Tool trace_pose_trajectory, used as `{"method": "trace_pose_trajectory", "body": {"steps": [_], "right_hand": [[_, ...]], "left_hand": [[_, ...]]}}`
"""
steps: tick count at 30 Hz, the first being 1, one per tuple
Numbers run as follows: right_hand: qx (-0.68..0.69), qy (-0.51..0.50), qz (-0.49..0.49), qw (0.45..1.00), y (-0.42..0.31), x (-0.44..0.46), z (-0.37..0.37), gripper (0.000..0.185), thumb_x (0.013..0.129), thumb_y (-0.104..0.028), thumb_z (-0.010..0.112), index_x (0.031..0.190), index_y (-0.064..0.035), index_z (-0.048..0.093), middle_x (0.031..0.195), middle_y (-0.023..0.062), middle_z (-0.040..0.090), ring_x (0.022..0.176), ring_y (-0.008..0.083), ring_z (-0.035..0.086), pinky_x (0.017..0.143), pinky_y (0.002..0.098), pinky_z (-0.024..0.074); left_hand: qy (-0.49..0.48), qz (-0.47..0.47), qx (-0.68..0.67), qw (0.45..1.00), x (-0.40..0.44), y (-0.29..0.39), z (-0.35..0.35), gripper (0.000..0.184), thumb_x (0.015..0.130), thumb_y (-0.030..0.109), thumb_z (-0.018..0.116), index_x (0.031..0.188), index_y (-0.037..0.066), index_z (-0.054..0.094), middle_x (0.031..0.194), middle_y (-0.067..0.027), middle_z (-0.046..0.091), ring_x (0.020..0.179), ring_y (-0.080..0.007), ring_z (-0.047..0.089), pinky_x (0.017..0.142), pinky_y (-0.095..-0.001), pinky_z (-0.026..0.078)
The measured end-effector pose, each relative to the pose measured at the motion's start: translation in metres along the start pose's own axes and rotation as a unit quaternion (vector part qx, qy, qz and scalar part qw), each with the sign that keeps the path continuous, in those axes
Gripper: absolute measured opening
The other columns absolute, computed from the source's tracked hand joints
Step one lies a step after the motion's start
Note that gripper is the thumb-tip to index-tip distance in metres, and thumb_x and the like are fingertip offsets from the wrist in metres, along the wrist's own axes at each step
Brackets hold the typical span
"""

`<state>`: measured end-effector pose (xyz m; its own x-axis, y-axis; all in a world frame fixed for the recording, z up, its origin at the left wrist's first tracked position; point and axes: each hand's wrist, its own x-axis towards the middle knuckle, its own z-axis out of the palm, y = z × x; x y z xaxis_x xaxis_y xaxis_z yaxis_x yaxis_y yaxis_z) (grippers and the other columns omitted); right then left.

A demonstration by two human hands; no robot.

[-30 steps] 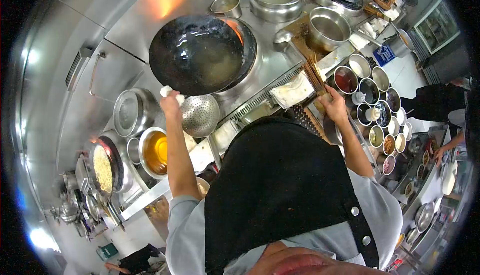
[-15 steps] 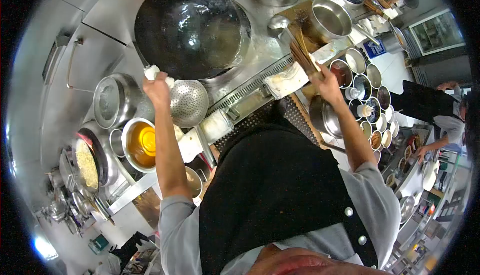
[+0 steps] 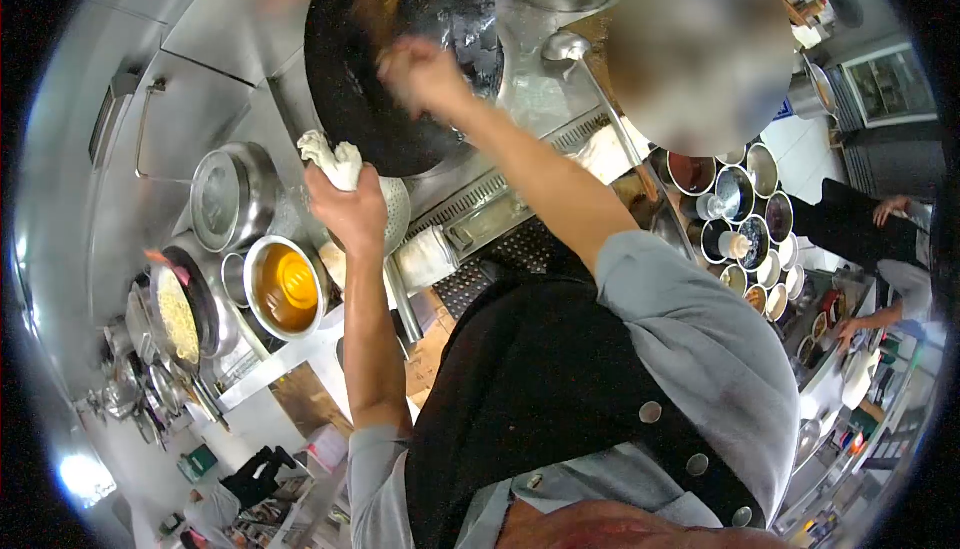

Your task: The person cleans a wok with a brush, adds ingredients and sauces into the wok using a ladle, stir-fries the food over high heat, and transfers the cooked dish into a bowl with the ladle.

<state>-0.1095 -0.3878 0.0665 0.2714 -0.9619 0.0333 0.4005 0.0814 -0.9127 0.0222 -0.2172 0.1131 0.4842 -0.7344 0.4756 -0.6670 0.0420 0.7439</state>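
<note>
My left hand (image 3: pixel 348 211) is closed around a bunched white cloth (image 3: pixel 335 161) at the near left edge of a large black wok (image 3: pixel 345 79). Over the inside of the wok, my right hand (image 3: pixel 425 74) is smeared by motion. Its fingers are wrapped round a bamboo wok brush (image 3: pixel 380 7), whose brown bristles blur against the dark metal. Partly hidden behind my left hand is a perforated metal strainer (image 3: pixel 398 217). A steel ladle (image 3: pixel 567 46) lies to the right of the wok, its handle reaching toward me.
A metal bowl (image 3: pixel 284 335) of orange-yellow liquid stands at left, near a lidded steel pot (image 3: pixel 232 194). Several sauce containers (image 3: pixel 735 189) crowd the right side. A co-worker (image 3: pixel 905 284) stands far right; another person (image 3: pixel 215 511) is at lower left. A round blur covers the upper right.
My right hand has swung left with the brush, from beside the steel pot into the wok. The wok appears turned and shifted in view, and my left hand sits slightly lower and farther right.
</note>
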Motion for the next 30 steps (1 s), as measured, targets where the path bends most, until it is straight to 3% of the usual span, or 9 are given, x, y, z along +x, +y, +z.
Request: {"method": "trace_pose_trajectory", "body": {"steps": [4,6,8,10,14,18,20,25,30], "right_hand": [[-0.323,-0.138,-0.291,0.89,0.054,-0.126,-0.02,0.04,0.093,-0.024,0.071,0.127,-0.0056,0.065,0.103,0.0133,0.073,0.095,0.0238,0.071,0.084,0.0376,0.0566],[-0.427,-0.275,0.007,0.861,0.049,-0.09,-0.11,0.046,0.09,-0.024,0.072,0.134,-0.0124,0.064,0.119,0.0175,0.069,0.103,0.0302,0.07,0.085,0.0403,0.057],[-0.723,-0.103,0.025,0.683,0.03,-0.034,-0.185,0.047,0.086,-0.029,0.071,0.131,-0.0167,0.066,0.112,0.0166,0.073,0.101,0.0365,0.07,0.084,0.0459,0.0577],[-0.595,0.073,-0.045,0.799,0.019,-0.021,-0.248,0.035,0.086,-0.029,0.065,0.114,-0.0091,0.069,0.112,0.0225,0.07,0.092,0.042,0.071,0.081,0.0507,0.0586],[-0.738,-0.07,0.081,0.666,0.059,-0.098,-0.298,0.042,0.088,-0.029,0.066,0.121,-0.0033,0.068,0.105,0.0236,0.072,0.108,0.0434,0.066,0.093,0.0513,0.0533],[-0.603,0.057,0.029,0.795,-0.003,-0.168,-0.308,0.038,0.082,-0.022,0.07,0.116,-0.0055,0.066,0.117,0.0315,0.063,0.109,0.0457,0.064,0.09,0.0501,0.0556],[-0.694,0.08,0.081,0.711,0.013,-0.196,-0.366,0.059,0.079,-0.018,0.073,0.134,-0.0082,0.054,0.114,0.0325,0.063,0.105,0.0474,0.065,0.086,0.052,0.0558],[-0.641,0.03,0.151,0.752,0.015,-0.217,-0.387,0.07,0.079,-0.01,0.062,0.145,-0.0028,0.042,0.101,0.0322,0.067,0.096,0.0479,0.067,0.082,0.0579,0.0524],[-0.472,0.053,0.137,0.869,-0.023,-0.205,-0.345,0.046,0.089,-0.012,0.063,0.132,0.0033,0.055,0.105,0.0278,0.068,0.098,0.0425,0.067,0.088,0.0469,0.0512]], "left_hand": [[0.048,-0.059,-0.076,0.994,-0.01,-0.002,0.0,0.041,0.076,0.006,0.072,0.112,-0.008,0.058,0.09,-0.0166,0.069,0.082,-0.0253,0.068,0.076,-0.0375,0.054],[0.046,-0.091,-0.062,0.993,-0.008,-0.008,-0.009,0.035,0.077,0.002,0.07,0.109,-0.006,0.059,0.09,-0.0115,0.067,0.081,-0.019,0.064,0.075,-0.0343,0.053],[0.05,-0.149,-0.132,0.979,-0.004,-0.003,-0.017,0.03,0.075,0.001,0.066,0.104,-0.003,0.06,0.088,-0.0078,0.064,0.077,-0.0193,0.061,0.074,-0.0327,0.05],[0.068,-0.204,-0.112,0.97,-0.001,-0.008,-0.014,0.028,0.074,0.003,0.067,0.1,-0.002,0.061,0.087,-0.0063,0.063,0.074,-0.0206,0.06,0.072,-0.034,0.05],[0.115,-0.292,-0.195,0.929,-0.006,-0.064,0.003,0.024,0.073,0.004,0.067,0.097,-0.001,0.064,0.088,-0.0081,0.065,0.075,-0.0229,0.063,0.072,-0.0366,0.051],[0.117,-0.431,-0.225,0.866,-0.035,-0.108,0.049,0.021,0.076,0.006,0.068,0.096,-0.001,0.07,0.093,-0.0123,0.071,0.079,-0.0249,0.068,0.071,-0.0402,0.053],[-0.016,-0.22,0.059,0.974,-0.068,-0.217,0.097,0.021,0.08,0.014,0.072,0.095,0.0,0.07,0.091,-0.0112,0.071,0.075,-0.0248,0.067,0.069,-0.0406,0.053],[0.029,-0.515,-0.249,0.82,-0.058,-0.072,0.142,0.037,0.094,0.036,0.07,0.113,0.005,0.068,0.092,-0.0068,0.07,0.079,-0.0193,0.065,0.072,-0.0382,0.052],[-0.005,-0.501,-0.213,0.839,-0.097,-0.01,0.082,0.04,0.093,0.033,0.071,0.12,0.004,0.064,0.099,-0.0094,0.068,0.087,-0.0205,0.064,0.073,-0.0385,0.053]]}}
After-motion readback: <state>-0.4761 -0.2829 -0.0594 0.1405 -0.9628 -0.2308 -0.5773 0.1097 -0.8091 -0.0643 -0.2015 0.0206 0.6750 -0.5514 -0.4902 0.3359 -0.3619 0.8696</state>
